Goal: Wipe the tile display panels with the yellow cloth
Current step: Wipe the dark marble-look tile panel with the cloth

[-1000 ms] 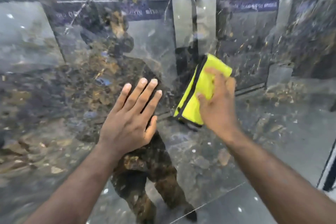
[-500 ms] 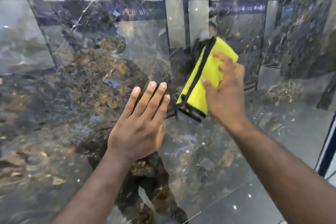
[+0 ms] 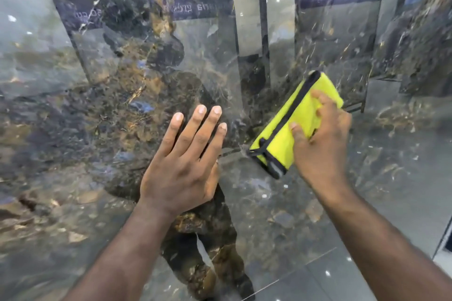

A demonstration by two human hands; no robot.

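Yellow cloth under right hand fingers, against panel

A glossy dark tile panel, veined in brown and gold and strongly reflective, is seen filling the view. A folded yellow cloth, edged in black, is pressed flat against it at 3 o'clock from the centre. Its long side is tilted from 7 to 1 o'clock, and its 4 o'clock side is gripped by the right hand.
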